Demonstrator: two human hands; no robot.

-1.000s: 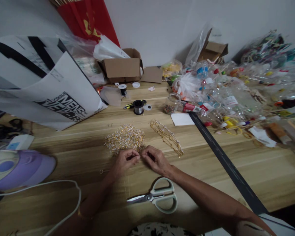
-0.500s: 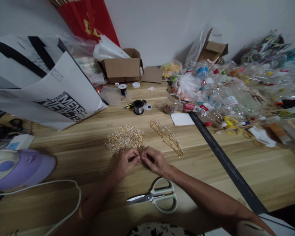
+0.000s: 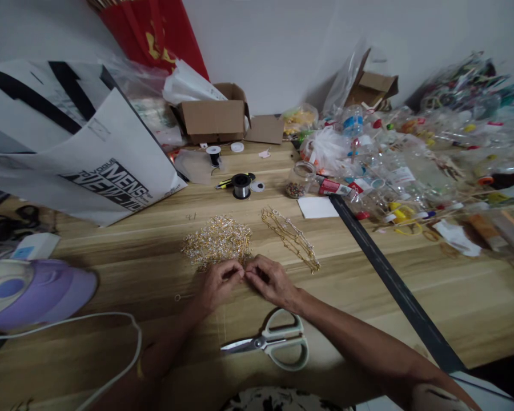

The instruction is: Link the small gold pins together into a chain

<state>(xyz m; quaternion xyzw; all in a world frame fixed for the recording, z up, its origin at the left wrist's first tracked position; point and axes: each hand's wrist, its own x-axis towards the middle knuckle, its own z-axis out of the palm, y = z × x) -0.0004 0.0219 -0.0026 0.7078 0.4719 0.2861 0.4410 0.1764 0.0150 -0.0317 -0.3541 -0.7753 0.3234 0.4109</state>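
My left hand (image 3: 220, 283) and my right hand (image 3: 269, 281) meet fingertip to fingertip just in front of a heap of gold and clear beads (image 3: 217, 241). Both are pinched closed. Whatever sits between the fingertips is too small to make out. Below my left hand, faint thin strands (image 3: 221, 326) show against the wood, and a small ring (image 3: 177, 297) lies to its left. Beaded gold chains (image 3: 292, 238) are laid out beyond my right hand. Scissors with pale green handles (image 3: 269, 341) rest, blades partly apart, nearer to my body.
A spool of silvery wire (image 3: 241, 186) stands behind the beads, near a jar of small beads (image 3: 300, 180). A long black strip (image 3: 394, 279) crosses the table at right, beside piled plastic bottles (image 3: 402, 165). At left are a white paper bag (image 3: 89, 165) and a white cable (image 3: 111, 314).
Almost nothing differs. Both hands stay pinched together in the same place, with only a very slight shift of the fingers.
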